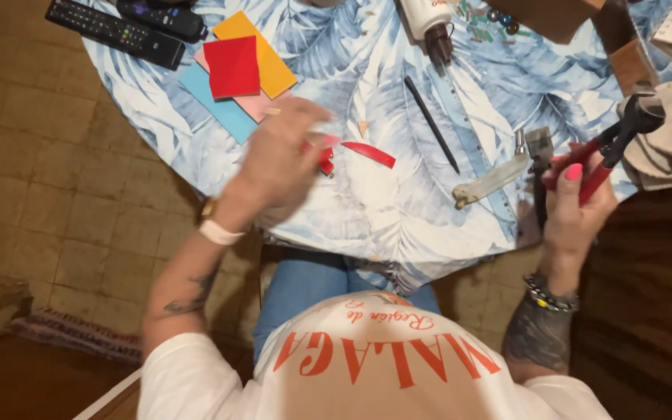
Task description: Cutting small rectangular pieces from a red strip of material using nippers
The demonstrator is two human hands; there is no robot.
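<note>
Hands worked over a round worktop (367, 218) with a blue leaf-print cloth. Left hand (278, 159), blurred, pinched a small red piece (325, 159) just above the cloth; a curved red strip (369, 154) lay just beside it. Right hand (577, 206) was wrapped around the red handles of a punch plier (612, 144) at the worktop's right edge. Judged: red piece thin, light, bendable, best held by its edges; plier heavy, rigid, gripped low on the handles. Coloured sheets (235, 70), black pencil (432, 123), glue bottle (429, 23), remotes (118, 31) lay further off
</note>
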